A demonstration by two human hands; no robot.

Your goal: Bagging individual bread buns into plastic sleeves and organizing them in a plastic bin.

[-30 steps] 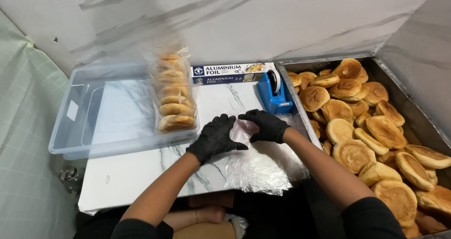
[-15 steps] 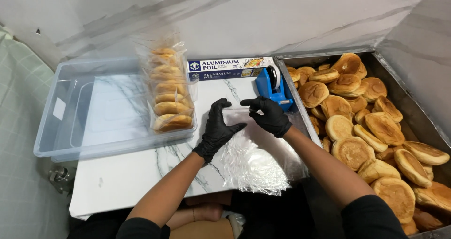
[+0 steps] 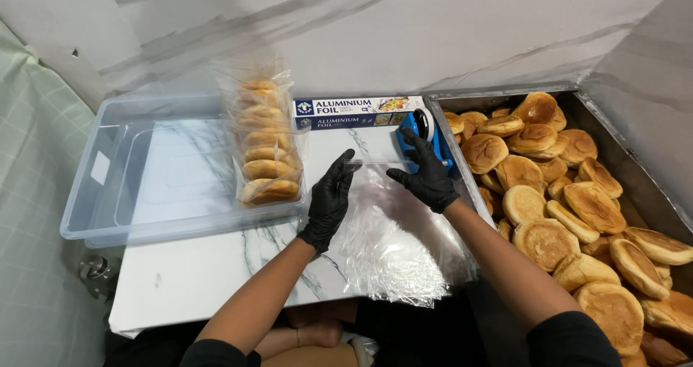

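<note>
Both hands wear black gloves and work one clear plastic bag (image 3: pixel 397 230) on the marble counter (image 3: pixel 202 273). The left hand (image 3: pixel 330 197) stands edge-on, its fingers (image 3: pixel 345 166) loosely curled with the tips pinching the bag's upper left edge. The right hand (image 3: pixel 427 176) has its fingers (image 3: pixel 415 145) spread and bent, thumb and forefinger nipping the same upper edge, which runs taut between the two sets of fingertips. The rest of the bag trails down from the fingers onto a crumpled stack of bags that overhangs the counter's near edge.

Just beyond the right fingers stands a blue tape dispenser (image 3: pixel 419 132), with a foil box (image 3: pixel 354 112) lying beside it. Left of the left fingers sits a clear tub (image 3: pixel 144 194), a filled bag of buns (image 3: pixel 266 147) resting at its right end. Right of the right hand, a steel tray (image 3: pixel 650 186) holds loose buns (image 3: pixel 548 201).
</note>
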